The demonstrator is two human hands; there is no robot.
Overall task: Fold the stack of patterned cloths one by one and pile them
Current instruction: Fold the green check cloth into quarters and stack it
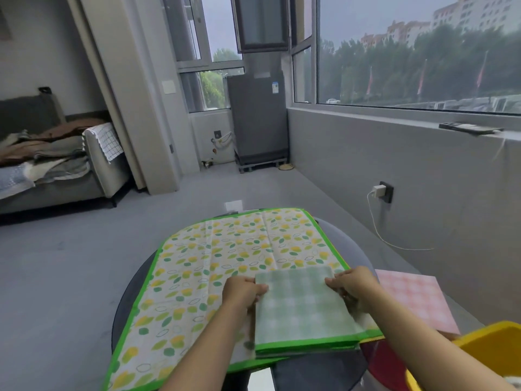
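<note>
A folded green checked cloth (pixel 303 309) with a bright green border lies on a spread cloth printed with yellow and green leaves (pixel 225 249), which covers a round dark table (pixel 127 300). My left hand (pixel 242 292) grips the folded cloth's left edge with curled fingers. My right hand (pixel 352 286) grips its upper right edge. More folded layers show under its near edge. A folded pink checked cloth (pixel 417 300) lies to the right, off the leaf cloth.
A yellow bin (pixel 485 351) and a red object (pixel 380 362) stand at the near right. A grey wall with a plugged charger (pixel 379 191) runs along the right. A sofa (pixel 50 176) with heaped fabrics is at the far left. Grey floor lies around the table.
</note>
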